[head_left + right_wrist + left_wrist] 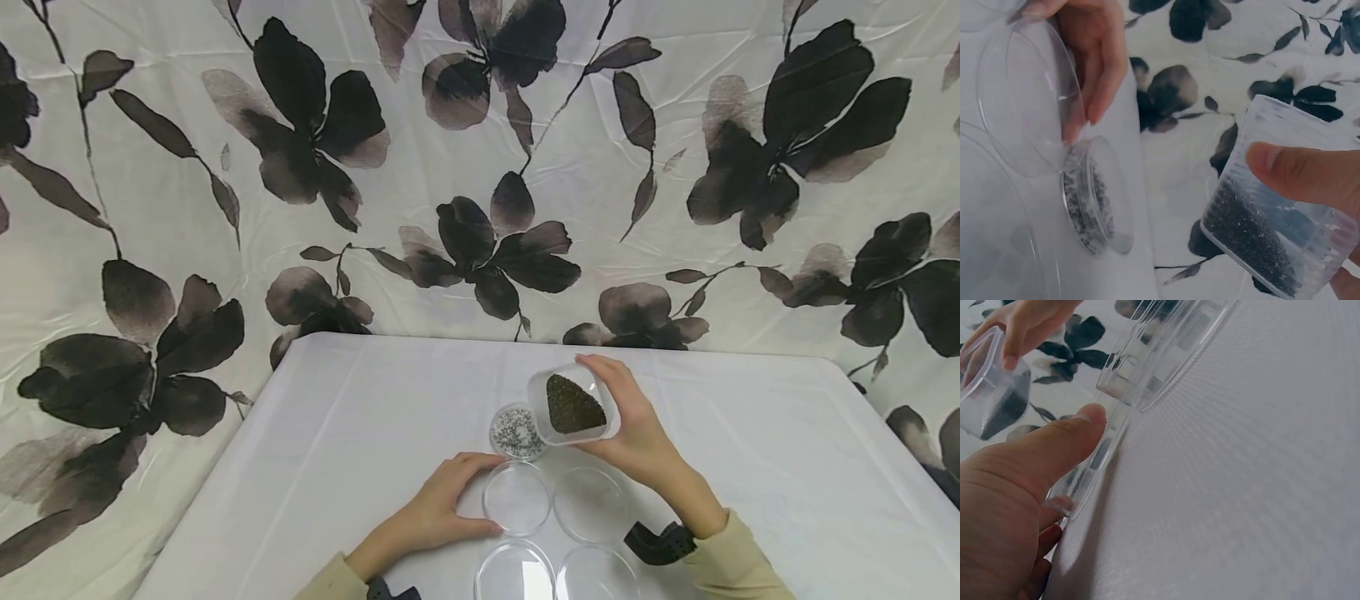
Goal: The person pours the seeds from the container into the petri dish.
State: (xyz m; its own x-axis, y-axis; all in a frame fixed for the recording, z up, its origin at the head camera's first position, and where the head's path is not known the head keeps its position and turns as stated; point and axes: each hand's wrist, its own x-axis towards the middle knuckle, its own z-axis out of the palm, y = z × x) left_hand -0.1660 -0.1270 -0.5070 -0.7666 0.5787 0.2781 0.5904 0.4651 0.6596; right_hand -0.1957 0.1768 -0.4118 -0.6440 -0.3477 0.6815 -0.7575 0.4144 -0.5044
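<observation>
My right hand (637, 427) grips a clear plastic container (542, 398), tilted and raised over the table. Dark granules (1247, 234) lie heaped toward one side of it. With thumb and fingers at opposite edges, my left hand (438, 504) holds a clear petri dish (517, 498) on the table. Just beyond that dish is a round dish of grey and white bits (517, 432), close to the container's left side. In the left wrist view the thumb (1079, 434) presses the dish's rim, and fingertips show at its far side.
Another clear petri dish (590, 504) sits right of the held one. Two more clear dishes, one at the front left (495, 575) and one at the front right (600, 575), are cut off by the frame. A white cloth covers the table (360, 417); a floral curtain (420, 167) hangs behind.
</observation>
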